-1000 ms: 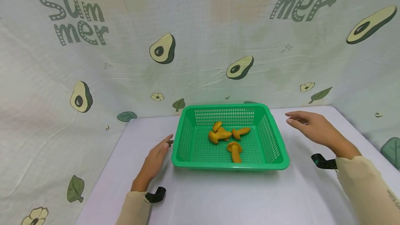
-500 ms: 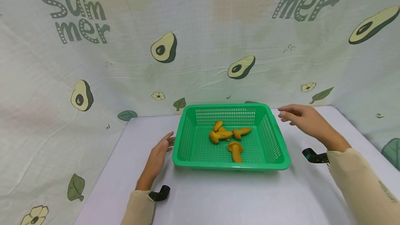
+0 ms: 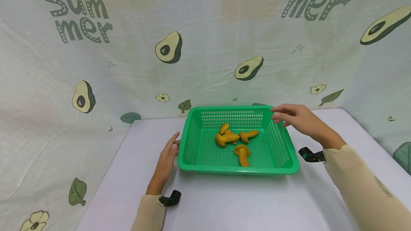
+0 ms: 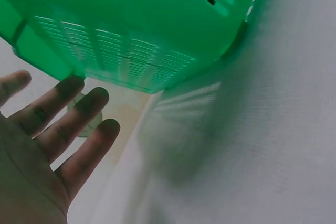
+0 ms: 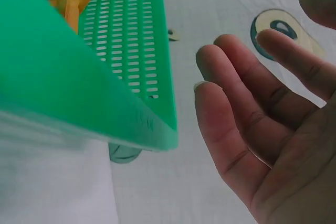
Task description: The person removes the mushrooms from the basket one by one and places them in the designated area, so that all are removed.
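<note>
Neither hand grips anything right now. Left hand (image 3: 167, 159) lies low on the white table (image 3: 231, 202), fingers straight and a little spread, their tips right up against the left wall of the green basket (image 3: 189, 145); whether they actually touch it, I cannot tell. From the left wrist view those fingers (image 4: 79, 124) sit just under the basket's slotted side (image 4: 121, 61). Right hand (image 3: 298, 118) hovers at the basket's far right corner, fingers loose and relaxed, reaching over the rim and holding nothing. The right wrist view shows the palm open, fingers (image 5: 236, 108) apart from the basket edge (image 5: 157, 98).

Centre of the head frame: the basket stands on the table, and inside it lie four orange toy mushrooms (image 3: 236, 140), three bunched toward the back, one alone nearer the front wall. Behind, a pale cloth printed with avocados (image 3: 168, 47) fills the upper frame.
</note>
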Motion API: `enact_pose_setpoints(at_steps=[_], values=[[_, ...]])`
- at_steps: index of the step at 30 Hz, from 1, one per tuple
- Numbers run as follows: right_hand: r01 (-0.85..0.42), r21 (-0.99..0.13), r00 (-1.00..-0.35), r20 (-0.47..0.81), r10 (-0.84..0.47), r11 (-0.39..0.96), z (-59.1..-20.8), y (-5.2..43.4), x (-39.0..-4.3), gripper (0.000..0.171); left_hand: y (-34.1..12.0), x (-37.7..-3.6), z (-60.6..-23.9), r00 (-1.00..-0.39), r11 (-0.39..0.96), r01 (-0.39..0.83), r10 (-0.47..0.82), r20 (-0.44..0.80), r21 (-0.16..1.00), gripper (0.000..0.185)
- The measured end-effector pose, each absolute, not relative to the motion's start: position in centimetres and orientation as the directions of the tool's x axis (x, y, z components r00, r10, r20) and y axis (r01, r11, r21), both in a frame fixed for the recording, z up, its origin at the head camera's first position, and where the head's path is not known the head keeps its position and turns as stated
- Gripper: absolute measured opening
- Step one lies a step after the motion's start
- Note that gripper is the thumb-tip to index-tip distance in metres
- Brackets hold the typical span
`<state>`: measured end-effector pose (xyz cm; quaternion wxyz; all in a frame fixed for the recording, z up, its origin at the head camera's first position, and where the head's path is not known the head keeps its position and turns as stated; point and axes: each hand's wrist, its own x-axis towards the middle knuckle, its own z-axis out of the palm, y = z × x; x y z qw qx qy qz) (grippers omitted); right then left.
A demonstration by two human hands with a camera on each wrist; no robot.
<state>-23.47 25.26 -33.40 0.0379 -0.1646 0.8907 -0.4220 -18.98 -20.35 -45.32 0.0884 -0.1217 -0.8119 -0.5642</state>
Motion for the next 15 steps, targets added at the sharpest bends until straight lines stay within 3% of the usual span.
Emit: enact_pose_setpoints(at_steps=[9,15], values=[[-0.246,-0.812,-0.903,-0.007,-0.43,0.53,-33.7,23.7,-24.9,0.043,-20.3,-19.3,-46.7,-0.939,0.304,0.342,0.154,0.308,0.889,0.045],[-0.209,-0.804,-0.869,-0.108,-0.483,0.556,-33.9,22.2,-25.9,0.05,-20.1,-19.4,-46.8,-0.938,0.281,0.339,0.177,0.299,0.898,0.045]])
